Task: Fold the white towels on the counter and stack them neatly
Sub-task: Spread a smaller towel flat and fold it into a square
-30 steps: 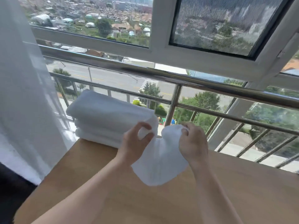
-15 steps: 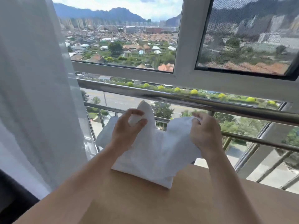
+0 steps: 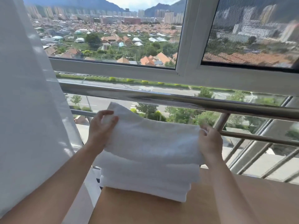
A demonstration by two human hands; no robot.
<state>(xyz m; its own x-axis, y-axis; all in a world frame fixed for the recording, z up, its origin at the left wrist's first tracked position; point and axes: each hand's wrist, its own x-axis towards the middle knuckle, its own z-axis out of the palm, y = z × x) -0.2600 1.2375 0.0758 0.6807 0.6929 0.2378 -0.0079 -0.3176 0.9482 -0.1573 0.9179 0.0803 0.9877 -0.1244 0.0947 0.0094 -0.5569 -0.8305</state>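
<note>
We hold the top towel (image 3: 152,139) at both ends. Left hand (image 3: 101,128) pinches its raised far-left corner between thumb and fingers; right hand (image 3: 210,141) grips the right edge. The towel lies on the stack (image 3: 148,178) at the counter's (image 3: 226,204) back-left corner.

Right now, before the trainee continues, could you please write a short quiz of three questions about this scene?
1. True or false: the left hand and the right hand each hold one end of the top towel.
2. The stack of towels lies on: A) the metal railing, B) the wooden counter, C) the floor.
3. Short answer: what hangs to the left of the stack of towels?

Key: 1 true; 2 B; 3 the white curtain.
</note>
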